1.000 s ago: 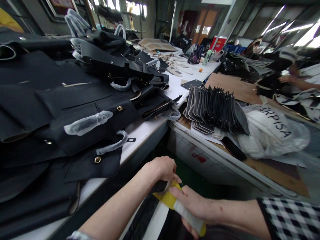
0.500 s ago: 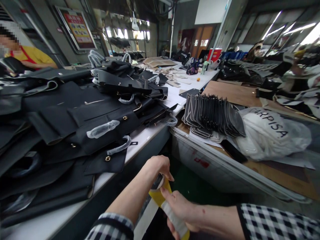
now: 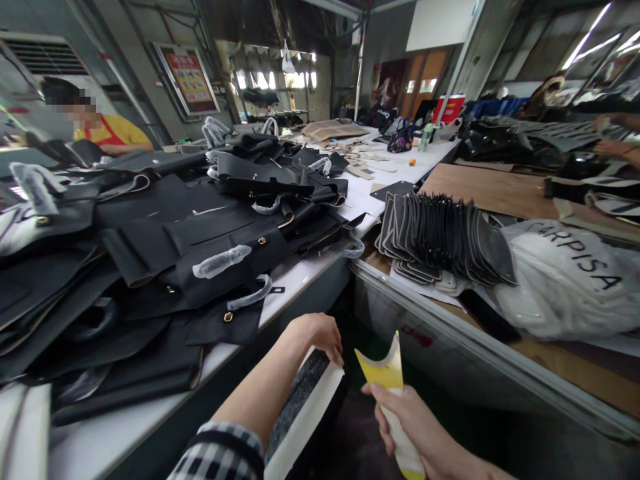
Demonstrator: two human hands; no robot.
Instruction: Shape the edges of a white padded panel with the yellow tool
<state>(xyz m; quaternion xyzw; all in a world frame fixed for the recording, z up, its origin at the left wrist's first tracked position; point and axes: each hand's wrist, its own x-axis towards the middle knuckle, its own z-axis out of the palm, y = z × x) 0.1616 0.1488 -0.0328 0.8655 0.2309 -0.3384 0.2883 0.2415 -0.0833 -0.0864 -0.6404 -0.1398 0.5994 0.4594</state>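
My left hand is closed on the top end of a dark grey fuzzy panel with a white edge strip; its fingertips are partly hidden behind the hand. To its right, my right hand grips a yellow tool by its white-wrapped handle. The tool's upper end has a curved notch between two points, and it stands apart from the panel. The panel's lower part runs behind my left forearm and out of the frame.
Black bag pieces with plastic-wrapped handles cover the left table. On the right stand a row of dark flaps and a white plastic bag. A person in yellow sits at far left; another person's hands show at right.
My right hand has drawn the yellow tool rightward, away from my left hand, and tipped its notched end up. More of the white-edged panel shows. The view has turned left.
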